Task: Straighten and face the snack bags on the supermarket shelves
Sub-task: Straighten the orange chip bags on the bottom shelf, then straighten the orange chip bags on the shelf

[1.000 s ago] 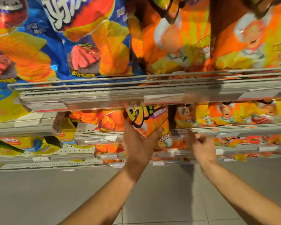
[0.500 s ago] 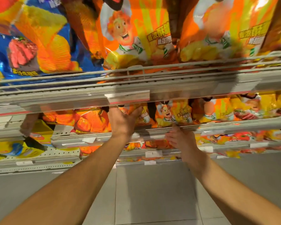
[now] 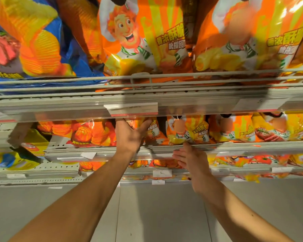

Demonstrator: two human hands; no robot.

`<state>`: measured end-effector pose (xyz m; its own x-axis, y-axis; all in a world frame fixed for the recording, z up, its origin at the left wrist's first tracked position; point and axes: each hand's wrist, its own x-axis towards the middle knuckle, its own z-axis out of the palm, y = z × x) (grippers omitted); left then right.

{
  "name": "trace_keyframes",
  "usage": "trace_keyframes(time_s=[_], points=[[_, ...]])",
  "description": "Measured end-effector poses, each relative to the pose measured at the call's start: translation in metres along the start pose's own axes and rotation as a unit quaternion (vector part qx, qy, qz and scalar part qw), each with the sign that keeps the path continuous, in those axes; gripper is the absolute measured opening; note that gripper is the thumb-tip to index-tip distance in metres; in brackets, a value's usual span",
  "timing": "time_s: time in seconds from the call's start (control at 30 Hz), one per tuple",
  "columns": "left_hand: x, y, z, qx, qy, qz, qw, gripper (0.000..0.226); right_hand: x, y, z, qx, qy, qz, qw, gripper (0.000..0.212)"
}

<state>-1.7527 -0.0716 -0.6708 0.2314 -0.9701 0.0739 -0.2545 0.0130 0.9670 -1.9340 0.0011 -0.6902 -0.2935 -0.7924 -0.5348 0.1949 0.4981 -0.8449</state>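
Left hand (image 3: 129,135): reaching under the upper shelf edge, fingers (image 3: 144,124) spread and pressed against an orange snack bag (image 3: 153,131) on the second shelf; thumb out to the right over the bag's front; whether gripping or only pushing, cannot tell.
Right hand (image 3: 191,158): open, fingers loosely extended, held at the front rail of the second shelf (image 3: 252,147), holding nothing.
Snack bag: upright, just left of a matching chef-print bag (image 3: 188,131), partly hidden by the hand.
Upper shelf (image 3: 59,103): large orange chef bags (image 3: 142,41) beside a blue bag (image 3: 33,49), behind a wire rail.
Price tag (image 3: 131,109): clipped to the upper shelf edge, above the left hand.
Floor (image 3: 156,215): grey tiles below.
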Motion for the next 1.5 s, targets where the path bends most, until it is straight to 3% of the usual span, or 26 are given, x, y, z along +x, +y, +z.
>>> trace_keyframes(time_s=[0.07, 0.13, 0.3, 0.43, 0.6, 0.7, 0.83, 0.9, 1.07, 1.27, 1.5], points=[[-0.004, -0.004, -0.003, -0.035, -0.015, -0.003, 0.999, 0.051, -0.002, 0.002, 0.001, -0.013, 0.009, -0.016, 1.0, 0.035], [-0.016, -0.006, -0.008, 0.001, -0.002, 0.027, 1.0, 0.06, -0.007, 0.007, 0.002, -0.042, 0.024, -0.046, 0.998, 0.039], [-0.089, -0.02, -0.034, 0.086, 0.067, 0.116, 0.987, 0.056, -0.027, 0.043, 0.006, -0.162, 0.017, -0.138, 0.977, 0.038], [-0.138, -0.058, -0.047, 0.094, 0.098, 0.029, 0.99, 0.043, -0.033, 0.088, -0.002, -0.236, 0.006, -0.158, 0.959, 0.019], [-0.156, -0.126, -0.036, 0.066, 0.153, -0.006, 0.986, 0.045, -0.007, 0.133, 0.002, -0.218, 0.07, -0.201, 0.952, 0.006], [-0.148, -0.165, -0.017, 0.062, 0.168, -0.009, 0.984, 0.06, 0.015, 0.155, 0.004, -0.182, 0.1, -0.244, 0.947, 0.02], [-0.13, -0.197, 0.004, 0.03, 0.185, -0.016, 0.982, 0.085, 0.051, 0.173, 0.01, -0.217, 0.156, -0.327, 0.906, 0.032], [-0.122, -0.206, 0.008, 0.043, 0.189, 0.019, 0.981, 0.087, 0.066, 0.177, 0.013, -0.172, 0.152, -0.339, 0.912, 0.033], [-0.096, -0.219, 0.01, 0.037, 0.245, 0.111, 0.962, 0.081, 0.101, 0.182, 0.019, -0.116, 0.19, -0.465, 0.857, 0.037], [-0.077, -0.238, 0.007, 0.027, 0.287, 0.189, 0.939, 0.081, 0.123, 0.184, 0.023, -0.121, 0.192, -0.486, 0.844, 0.05], [-0.077, -0.26, -0.002, 0.049, 0.212, 0.176, 0.96, 0.103, 0.127, 0.181, 0.015, -0.191, 0.171, -0.46, 0.85, 0.076]])
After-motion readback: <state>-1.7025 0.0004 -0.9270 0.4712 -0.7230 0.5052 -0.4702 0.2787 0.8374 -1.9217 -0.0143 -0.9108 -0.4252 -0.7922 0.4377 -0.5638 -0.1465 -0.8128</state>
